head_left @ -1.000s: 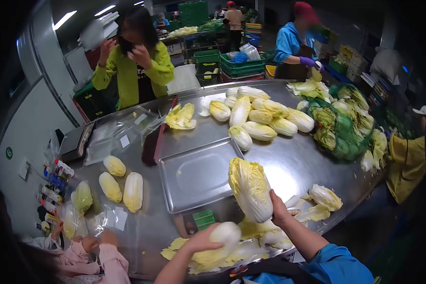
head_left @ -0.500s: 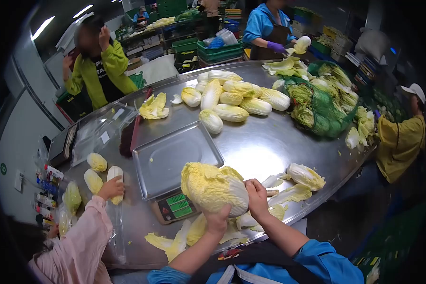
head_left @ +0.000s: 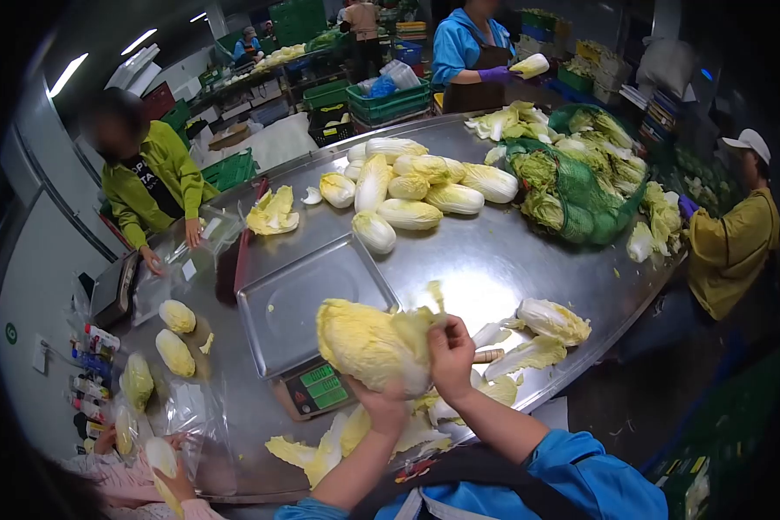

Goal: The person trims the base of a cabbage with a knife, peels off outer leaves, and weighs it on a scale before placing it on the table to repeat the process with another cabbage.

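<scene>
A napa cabbage (head_left: 361, 341) with pale yellow leaves is held above the front edge of the metal table. My left hand (head_left: 383, 407) is closed around its lower side, supporting it. The fingers of my right hand (head_left: 451, 354) pinch an outer cabbage leaf (head_left: 414, 331) that bends away from the head's right end. Just beyond the right hand, a wooden handle (head_left: 488, 356) lies among leaves. Loose trimmed leaves (head_left: 325, 446) lie below my hands. Another cabbage (head_left: 556, 321) rests on the table to the right.
A scale with a steel tray (head_left: 312, 290) and lit green display stands ahead-left. Several cabbages (head_left: 420, 186) are piled behind it, near a green net sack (head_left: 585, 204). A person in pink handles a cabbage (head_left: 163, 464) at left; other people stand around the table (head_left: 485, 260).
My right hand has drawn a leaf away from the cabbage, which has shifted slightly left. The person in pink pulled a cabbage nearer; the person in green lowered their hands to the table.
</scene>
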Demonstrator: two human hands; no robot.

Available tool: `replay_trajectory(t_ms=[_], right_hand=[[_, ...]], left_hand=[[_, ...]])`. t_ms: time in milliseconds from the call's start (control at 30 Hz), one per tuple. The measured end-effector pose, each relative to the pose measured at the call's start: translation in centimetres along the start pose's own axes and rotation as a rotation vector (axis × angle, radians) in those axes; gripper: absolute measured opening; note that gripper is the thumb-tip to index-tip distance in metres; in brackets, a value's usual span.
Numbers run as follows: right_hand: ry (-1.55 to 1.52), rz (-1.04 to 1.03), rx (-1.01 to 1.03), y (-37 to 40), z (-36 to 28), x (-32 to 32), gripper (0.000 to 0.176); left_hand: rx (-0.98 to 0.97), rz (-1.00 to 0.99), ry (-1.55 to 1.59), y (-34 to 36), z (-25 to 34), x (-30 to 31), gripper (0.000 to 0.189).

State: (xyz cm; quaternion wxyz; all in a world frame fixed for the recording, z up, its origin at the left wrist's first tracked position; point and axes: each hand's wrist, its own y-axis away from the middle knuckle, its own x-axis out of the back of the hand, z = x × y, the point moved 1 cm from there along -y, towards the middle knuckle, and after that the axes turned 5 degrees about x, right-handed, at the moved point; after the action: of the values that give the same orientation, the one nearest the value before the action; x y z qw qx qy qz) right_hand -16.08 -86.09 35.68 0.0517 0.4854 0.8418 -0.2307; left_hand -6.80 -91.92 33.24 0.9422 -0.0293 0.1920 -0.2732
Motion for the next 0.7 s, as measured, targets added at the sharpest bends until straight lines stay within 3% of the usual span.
replay_trajectory(t_ms=[67, 100, 167, 233, 267, 300, 333, 400, 433, 467, 500, 533, 567, 600, 667, 700], right_hand=[[-0.119, 0.29, -0.101, -0.8, 0.1, 1.2, 0.018], [-0.202, 0.292, -0.101, -1.3, -0.5, 1.8, 0.017], [-0.484, 0.337, -0.12, -2.0, -3.1, 2.0, 0.016], [-0.597, 0.376, -0.229, -2.7, -3.0, 6.3, 0.019], [-0.393, 0.414, -0.075, -3.8, -1.9, 9.1, 0.02], [-0.008, 0.403, -0.078, -4.7, -2.1, 11.0, 0.024], [-0.009, 0.405, -0.086, -4.3, -1.5, 11.5, 0.024], [0.954, -0.019, 0.14, -3.8, -1.5, 11.1, 0.053], [0.66, -0.149, -0.205, -2.0, -2.0, 9.9, 0.08], [0.412, -0.311, -0.245, -0.4, -1.9, 8.0, 0.092], [0.168, -0.552, -0.375, 0.9, -2.5, 5.3, 0.101], [-0.092, -0.62, -0.436, 2.0, -3.4, 2.1, 0.101], [-0.367, -0.37, -0.46, 3.5, -3.2, 0.9, 0.089], [-0.36, -0.36, -0.448, 3.2, -3.3, 1.4, 0.089], [-0.199, -0.3, -0.264, 2.3, -3.6, 2.9, 0.085], [-0.106, -0.331, -0.201, 1.4, -5.1, 3.8, 0.079]], left_hand=[[0.187, 0.178, 0.301, -0.7, 0.1, -0.2, 0.072], [0.189, 0.183, 0.299, -1.3, 0.4, 0.1, 0.072], [0.518, 0.16, 0.809, -2.9, 0.7, 0.8, 0.069], [0.493, 0.126, 0.849, -3.5, 0.9, 1.3, 0.07], [0.469, 0.093, 0.898, -3.7, 0.9, 1.6, 0.072], [0.47, -0.022, 1.023, -4.0, 0.2, 2.5, 0.072], [0.473, -0.016, 1.018, -4.1, 0.6, 2.8, 0.072], [0.324, -0.654, 1.118, -4.9, 2.3, 1.6, 0.082], [0.318, -0.577, 1.233, -4.6, 2.1, 1.3, 0.095], [0.331, -0.575, 1.235, -4.2, 2.2, 0.7, 0.095], [0.299, -0.489, 1.045, -3.9, 2.5, 0.1, 0.099], [0.265, -0.41, 0.856, -3.5, 2.5, -0.4, 0.104], [0.241, -0.401, 0.604, -3.8, -0.7, 2.2, 0.108], [0.244, -0.416, 0.611, -4.4, 0.6, 2.3, 0.108], [-0.147, -0.064, -0.224, -4.5, 4.7, 2.8, 0.096], [-0.143, -0.064, -0.221, -4.2, 7.2, 3.0, 0.096]])
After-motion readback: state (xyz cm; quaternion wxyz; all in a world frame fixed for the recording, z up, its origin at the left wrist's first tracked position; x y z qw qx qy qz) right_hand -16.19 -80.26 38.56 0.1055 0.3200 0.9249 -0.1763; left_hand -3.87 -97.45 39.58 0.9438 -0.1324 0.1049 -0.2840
